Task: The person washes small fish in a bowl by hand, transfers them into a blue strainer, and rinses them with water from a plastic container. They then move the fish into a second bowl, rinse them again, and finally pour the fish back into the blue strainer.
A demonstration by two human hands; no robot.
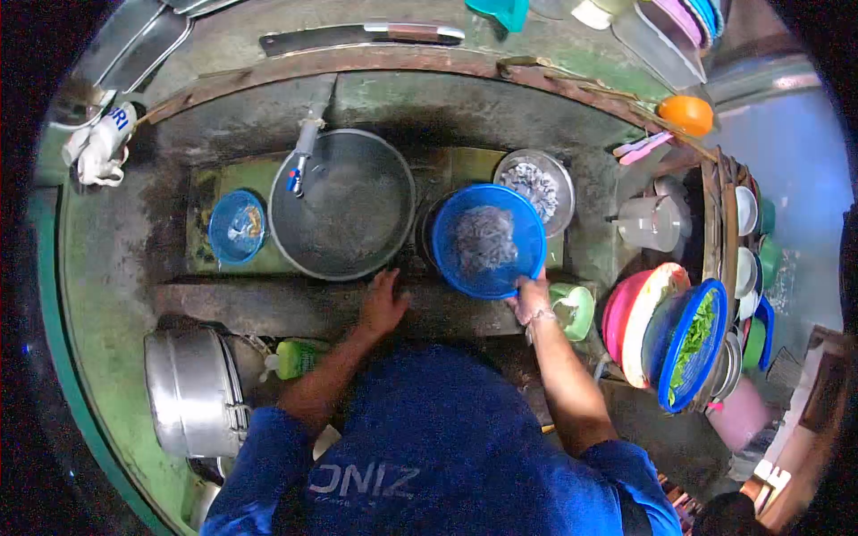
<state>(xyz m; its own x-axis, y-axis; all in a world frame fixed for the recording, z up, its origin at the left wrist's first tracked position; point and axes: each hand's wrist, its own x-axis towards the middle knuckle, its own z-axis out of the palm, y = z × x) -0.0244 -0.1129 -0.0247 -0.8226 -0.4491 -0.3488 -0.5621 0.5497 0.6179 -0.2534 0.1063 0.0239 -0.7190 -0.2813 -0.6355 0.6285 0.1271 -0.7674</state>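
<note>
My right hand [534, 297] grips the near right rim of a round blue basin [447, 259]. Inside it lies a pale greyish, stringy-looking heap [485, 238] whose kind I cannot make out. My left hand [384, 305] holds nothing; its fingers are apart beside the near edge of a large grey tub [341, 205]. Water seems to fill the tub, below a tap [296, 179] with a blue handle. Partly behind the blue basin is a metal bowl [563, 210] of small whitish and dark pieces. A light green container [576, 313] stands just right of my right hand.
A small blue bowl [237, 228] sits left of the tub. At lower left are a large metal pot [192, 389] and a green bottle [293, 359]. To the right stand a clear pail [648, 223] and a blue basket [715, 357] of green leaves. A concrete ledge [268, 304] runs along the front.
</note>
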